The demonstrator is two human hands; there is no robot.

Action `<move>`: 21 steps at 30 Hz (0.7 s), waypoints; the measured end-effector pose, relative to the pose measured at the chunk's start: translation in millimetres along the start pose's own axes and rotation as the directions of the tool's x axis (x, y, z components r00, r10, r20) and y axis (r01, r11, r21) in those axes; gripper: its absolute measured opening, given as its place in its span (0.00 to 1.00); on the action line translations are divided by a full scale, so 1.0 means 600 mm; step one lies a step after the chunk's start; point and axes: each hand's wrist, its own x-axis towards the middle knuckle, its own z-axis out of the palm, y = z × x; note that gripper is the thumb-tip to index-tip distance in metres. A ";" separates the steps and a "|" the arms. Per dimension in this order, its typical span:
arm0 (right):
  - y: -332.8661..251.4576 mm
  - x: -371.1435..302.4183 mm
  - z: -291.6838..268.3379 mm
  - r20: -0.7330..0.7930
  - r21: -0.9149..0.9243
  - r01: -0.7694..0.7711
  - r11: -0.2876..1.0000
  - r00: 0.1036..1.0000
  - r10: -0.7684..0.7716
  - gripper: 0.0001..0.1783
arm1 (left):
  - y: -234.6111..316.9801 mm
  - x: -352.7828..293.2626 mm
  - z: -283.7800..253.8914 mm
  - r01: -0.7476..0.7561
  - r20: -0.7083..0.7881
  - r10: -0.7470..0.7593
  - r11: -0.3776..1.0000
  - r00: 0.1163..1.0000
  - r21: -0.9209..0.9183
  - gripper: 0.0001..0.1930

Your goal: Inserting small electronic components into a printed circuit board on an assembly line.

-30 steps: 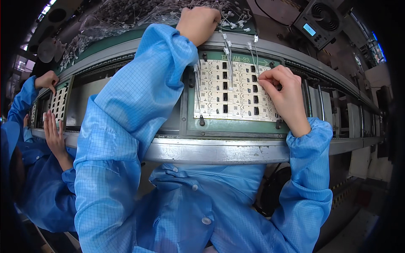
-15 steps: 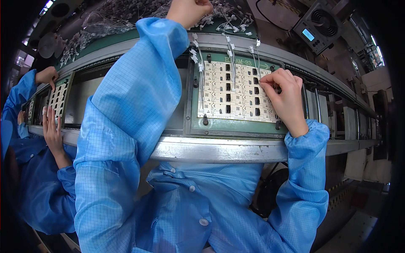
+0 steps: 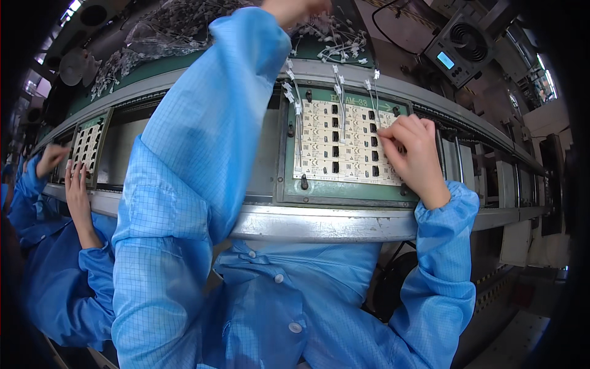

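My right hand (image 3: pixel 416 154) is closed in a pinch over the right part of a pale circuit board panel (image 3: pixel 316 161). Its thumb and fingertip meet at the lower end of a thin wire lead with a white connector (image 3: pixel 376 75). The panel sits in a green carrier frame (image 3: pixel 344 193) and bears rows of black components. Two more groups of wire leads rest on it, their white connectors (image 3: pixel 337 88) past the far edge. My left hand (image 3: pixel 296 8) reaches far over a pile of wire leads (image 3: pixel 337 42); it is blurred and cut by the upper edge, its fingers unclear.
A metal rail (image 3: pixel 326 224) runs along the near side of the conveyor. At the far right stands a grey fan unit (image 3: pixel 464 46) with a lit display. On the left a co-worker's hands (image 3: pixel 77 200) are at another panel (image 3: pixel 90 144). Plastic bags (image 3: pixel 166 31) lie at the back.
My left hand has moved farther away and to the right over the wire pile. My right hand keeps its pinch at the panel. The co-worker's far hand has moved left off the other panel.
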 end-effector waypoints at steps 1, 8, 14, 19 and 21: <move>-0.013 0.011 -0.004 -0.001 0.013 0.049 0.999 0.999 -0.049 0.03 | 0.006 -0.003 -0.028 -0.001 0.136 -0.037 0.963 0.990 0.269 0.12; 0.018 0.049 -0.031 0.280 0.137 -0.064 0.988 0.960 0.023 0.08 | 0.009 0.013 -0.034 -0.182 0.008 0.185 0.953 0.983 0.241 0.11; 0.027 0.159 0.012 0.016 0.138 -0.071 0.988 0.997 0.070 0.12 | 0.066 -0.081 -0.026 -0.457 -0.240 0.483 0.876 0.842 0.155 0.09; 0.074 0.226 0.094 0.080 -0.026 -0.185 0.982 0.979 0.186 0.12 | 0.092 -0.316 0.098 -0.751 0.451 0.630 0.354 0.632 0.558 0.11; 0.062 0.258 0.105 0.120 -0.080 -0.230 0.970 0.964 0.238 0.11 | 0.086 -0.348 0.108 -0.680 0.442 0.522 0.481 0.729 0.554 0.10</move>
